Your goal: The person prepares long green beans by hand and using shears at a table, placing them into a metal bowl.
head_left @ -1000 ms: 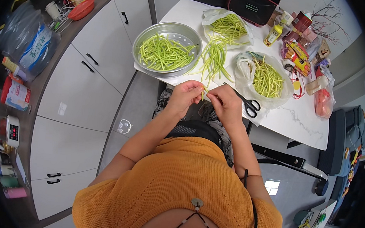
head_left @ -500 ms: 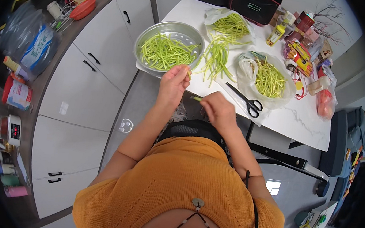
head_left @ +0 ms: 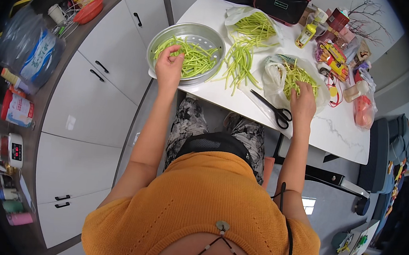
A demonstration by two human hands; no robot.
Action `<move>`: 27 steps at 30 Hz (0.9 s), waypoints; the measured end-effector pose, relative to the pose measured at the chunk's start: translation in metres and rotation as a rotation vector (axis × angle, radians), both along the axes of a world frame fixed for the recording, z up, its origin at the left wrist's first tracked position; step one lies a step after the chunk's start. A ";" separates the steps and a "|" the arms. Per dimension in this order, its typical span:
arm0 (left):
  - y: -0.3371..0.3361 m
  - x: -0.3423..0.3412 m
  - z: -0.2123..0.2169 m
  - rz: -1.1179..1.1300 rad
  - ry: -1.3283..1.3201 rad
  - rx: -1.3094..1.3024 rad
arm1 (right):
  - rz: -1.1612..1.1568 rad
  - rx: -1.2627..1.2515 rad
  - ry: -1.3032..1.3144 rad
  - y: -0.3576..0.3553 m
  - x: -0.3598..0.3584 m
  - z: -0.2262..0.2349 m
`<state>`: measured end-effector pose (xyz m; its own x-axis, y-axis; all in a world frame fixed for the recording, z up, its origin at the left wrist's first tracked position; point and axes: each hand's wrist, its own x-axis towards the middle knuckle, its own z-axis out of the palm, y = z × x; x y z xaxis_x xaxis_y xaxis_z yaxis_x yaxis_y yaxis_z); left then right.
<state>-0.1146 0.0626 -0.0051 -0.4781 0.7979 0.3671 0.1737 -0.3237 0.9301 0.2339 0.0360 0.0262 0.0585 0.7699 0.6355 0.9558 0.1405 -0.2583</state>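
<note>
My left hand [head_left: 169, 67] is over the near left rim of a round metal colander [head_left: 220, 37]. Its fingers are curved and apart above a heap of cut green stems [head_left: 197, 60], with nothing visible in them. On the right, my right hand [head_left: 303, 105] reaches over a white plastic bag [head_left: 275, 82] of thin green stem pieces [head_left: 291, 73]. Its fingers point down at the pieces, somewhat spread, and I see nothing held. Between colander and bag, long green stems [head_left: 238, 66] spill out of another white bag [head_left: 232, 18].
Black-handled scissors [head_left: 281, 116] lie near the table's front edge. Behind stand a yellow bottle [head_left: 306, 35] and a black bag [head_left: 279, 7]. Food packages [head_left: 333, 58] crowd the table's right side. Cabinets with a counter [head_left: 50, 88] run along my left.
My hands have moved apart from in front of the table: the left up over the colander, the right across to the bag of pieces. The small stem pieces they held are no longer visible.
</note>
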 end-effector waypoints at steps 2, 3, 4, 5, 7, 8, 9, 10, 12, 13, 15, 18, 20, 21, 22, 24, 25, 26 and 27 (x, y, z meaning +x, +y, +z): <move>0.002 -0.005 -0.008 0.038 0.054 -0.037 | 0.018 -0.040 0.005 -0.001 0.001 -0.008; 0.003 -0.007 -0.011 0.043 0.066 -0.029 | 0.055 -0.032 0.022 0.001 -0.001 -0.012; 0.003 -0.008 -0.012 0.044 0.078 -0.023 | 0.089 -0.027 0.039 0.002 -0.006 -0.016; 0.002 -0.008 -0.014 0.046 0.089 -0.018 | 0.124 -0.022 0.057 0.003 -0.011 -0.020; 0.001 -0.009 -0.018 0.031 0.028 -0.020 | 0.194 -0.056 0.091 0.002 -0.026 -0.022; 0.001 -0.010 -0.019 0.024 -0.004 -0.017 | 0.230 -0.070 0.107 0.003 -0.033 -0.022; 0.000 -0.010 -0.020 0.018 0.014 -0.005 | 0.277 -0.025 0.131 0.006 -0.039 -0.026; -0.001 -0.010 -0.020 0.014 0.033 0.009 | 0.293 -0.052 0.131 0.011 -0.046 -0.029; -0.005 -0.009 -0.020 0.008 0.043 0.026 | 0.324 -0.105 0.132 0.019 -0.058 -0.032; -0.007 -0.008 -0.020 0.003 0.036 0.032 | 0.328 -0.126 0.113 0.024 -0.064 -0.035; -0.011 -0.004 -0.018 0.008 0.014 0.059 | 0.345 -0.143 0.095 0.035 -0.074 -0.042; -0.021 0.003 -0.018 0.020 -0.036 0.096 | 0.346 -0.170 0.013 0.046 -0.091 -0.045; -0.030 0.010 -0.017 -0.014 -0.075 0.086 | 0.325 -0.199 -0.046 0.052 -0.101 -0.046; -0.035 0.015 -0.015 -0.044 -0.092 0.072 | 0.306 -0.265 -0.067 0.055 -0.105 -0.045; -0.038 0.018 -0.017 -0.059 -0.093 0.064 | 0.298 -0.272 -0.063 0.057 -0.109 -0.047; -0.042 0.022 -0.021 -0.090 -0.094 0.048 | 0.280 -0.286 -0.054 0.062 -0.115 -0.049; -0.045 0.025 -0.021 -0.104 -0.088 0.037 | 0.277 -0.291 -0.052 0.063 -0.117 -0.049; -0.047 0.028 -0.021 -0.110 -0.082 0.031 | 0.272 -0.296 -0.050 0.065 -0.119 -0.048; -0.048 0.030 -0.022 -0.117 -0.076 0.024 | 0.267 -0.301 -0.048 0.066 -0.120 -0.048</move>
